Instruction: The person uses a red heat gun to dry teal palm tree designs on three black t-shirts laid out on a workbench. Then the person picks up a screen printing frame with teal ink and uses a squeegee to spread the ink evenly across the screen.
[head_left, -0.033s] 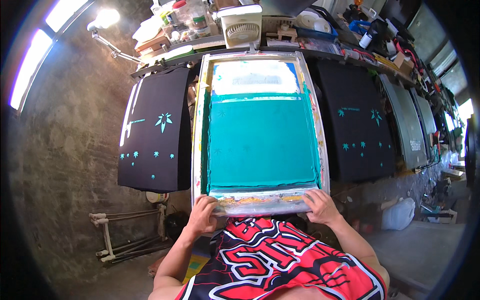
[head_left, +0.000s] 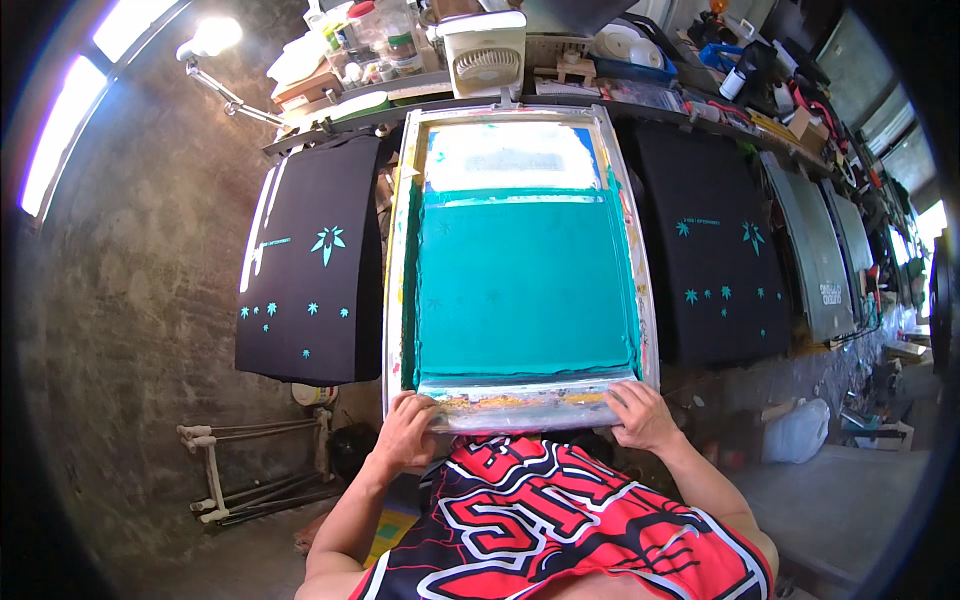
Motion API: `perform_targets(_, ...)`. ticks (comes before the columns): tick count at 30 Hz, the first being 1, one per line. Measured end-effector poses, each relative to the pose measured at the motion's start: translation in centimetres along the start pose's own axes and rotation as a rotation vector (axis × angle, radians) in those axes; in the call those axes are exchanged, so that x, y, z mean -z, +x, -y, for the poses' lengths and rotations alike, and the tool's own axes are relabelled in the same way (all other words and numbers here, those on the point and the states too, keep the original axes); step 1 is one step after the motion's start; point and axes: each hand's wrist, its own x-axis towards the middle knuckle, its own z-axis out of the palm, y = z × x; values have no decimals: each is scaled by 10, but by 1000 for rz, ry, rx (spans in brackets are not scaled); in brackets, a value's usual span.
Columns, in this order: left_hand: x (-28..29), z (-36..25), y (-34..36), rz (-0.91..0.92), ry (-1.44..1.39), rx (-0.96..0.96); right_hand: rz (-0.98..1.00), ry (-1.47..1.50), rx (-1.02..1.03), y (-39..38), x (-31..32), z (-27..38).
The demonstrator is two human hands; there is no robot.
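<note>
A screen printing frame lies lengthwise in front of me. Teal ink coats most of its mesh, and faint leaf shapes show through at the left. Toward the far end is a white patch with a blurred grey mark. My left hand is closed over the near left corner of the frame. At the near right corner my right hand grips the same bar, fingers on top. Both thumbs are mostly hidden. Whatever lies beneath the frame is out of sight.
Black fabric pieces with teal leaf prints hang over boards at the left and right. A fan stands behind the frame on a shelf among jars. A lamp shines at the far left. A white bag sits low at right.
</note>
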Motion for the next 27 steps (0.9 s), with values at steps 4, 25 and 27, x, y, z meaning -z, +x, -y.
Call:
perform_targets(4,-8,6,17,-25,184,20,-99,-65,-53,7,-13,-12)
perform_targets(25,9,215,319,-315,344,119,-197,-219,-236,273,-33,-228)
perform_targets(27,19,218,336,-264,337,184,-134,-163,-277,291,-20,-238)
